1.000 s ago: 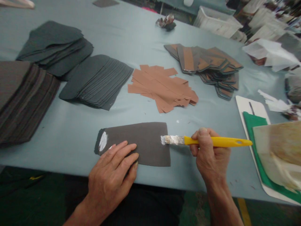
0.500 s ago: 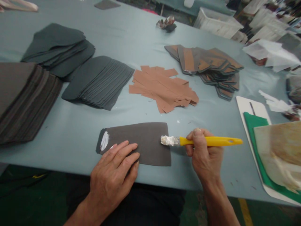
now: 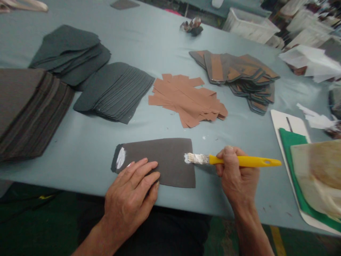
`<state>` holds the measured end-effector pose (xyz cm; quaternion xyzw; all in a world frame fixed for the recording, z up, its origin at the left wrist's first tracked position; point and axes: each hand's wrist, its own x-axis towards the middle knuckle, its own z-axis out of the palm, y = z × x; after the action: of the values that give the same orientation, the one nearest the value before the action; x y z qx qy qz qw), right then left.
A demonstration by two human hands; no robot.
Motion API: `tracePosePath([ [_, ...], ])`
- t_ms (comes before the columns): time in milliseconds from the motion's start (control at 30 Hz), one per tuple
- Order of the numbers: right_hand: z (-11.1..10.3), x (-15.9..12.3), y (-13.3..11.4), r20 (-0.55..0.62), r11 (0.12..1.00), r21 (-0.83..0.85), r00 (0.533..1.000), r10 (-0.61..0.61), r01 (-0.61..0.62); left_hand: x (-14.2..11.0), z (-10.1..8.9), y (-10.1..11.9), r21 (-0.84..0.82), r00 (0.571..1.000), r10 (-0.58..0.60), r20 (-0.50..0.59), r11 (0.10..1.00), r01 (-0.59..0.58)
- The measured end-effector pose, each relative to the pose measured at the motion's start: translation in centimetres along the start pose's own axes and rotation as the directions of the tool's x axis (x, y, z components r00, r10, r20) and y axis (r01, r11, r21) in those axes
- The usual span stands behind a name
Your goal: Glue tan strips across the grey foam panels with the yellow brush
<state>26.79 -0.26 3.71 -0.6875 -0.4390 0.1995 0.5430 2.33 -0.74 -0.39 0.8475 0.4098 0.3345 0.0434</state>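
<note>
A yellow paintbrush [image 3: 245, 161] is held in the shut grip of the right hand [image 3: 238, 174], its tip touching a dark sheet [image 3: 162, 156], pressed down by the open left hand [image 3: 129, 193] on the worktop [image 3: 80, 156].

Sheet: a dark grey sheet [image 3: 157, 163] is showing a matt, finely textured face, perhaps rubber or foam.
Smear: a white smear [image 3: 120, 158] is glistening wetly on that sheet.
Handle: the brush handle [image 3: 245, 161] is shining as smooth, glossy yellow plastic.
Ferrule: the ferrule [image 3: 199, 159] is gleaming as crinkled bright metal.
Bristles: the bristles [image 3: 188, 158] are looking coarse and white-coated.
Strips: the tan strips [image 3: 186, 99] are staying matt and smooth.
Desk: the desk [image 3: 149, 42] is showing a smooth, pale blue covering with a soft sheen.
</note>
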Motion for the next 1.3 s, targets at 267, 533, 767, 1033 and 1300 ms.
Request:
tracePosePath([
  [267,-0.3,0.1,-0.1,-0.009,1.0,-0.001,1.0,0.004,-0.004,0.0,0.1,0.1,-0.001,1.0,-0.014,-0.001,1.0,0.014],
  [533,-0.3,-0.1,-0.5,-0.022,1.0,0.015,1.0,0.005,-0.005,0.0,0.0,0.0,0.008,1.0,-0.016,-0.003,1.0,0.016],
  [767,-0.9,0.0,-0.4,-0.046,0.999,-0.037,0.999,-0.001,-0.001,0.0,0.0,0.0,0.006,1.0,-0.01,0.004,1.0,0.01],
  [1033,-0.7,-0.3,-0.1,0.019,1.0,-0.018,1.0,0.019,-0.019,0.1,-0.1,0.0,0.0,1.0,-0.007,0.01,1.0,0.007],
  [1300,-0.8,0.3,-0.4,-0.072,1.0,0.01,0.997,-0.026,0.027,0.1,0.0,0.0,0.01,1.0,0.0,0.007,1.0,0.0],
])
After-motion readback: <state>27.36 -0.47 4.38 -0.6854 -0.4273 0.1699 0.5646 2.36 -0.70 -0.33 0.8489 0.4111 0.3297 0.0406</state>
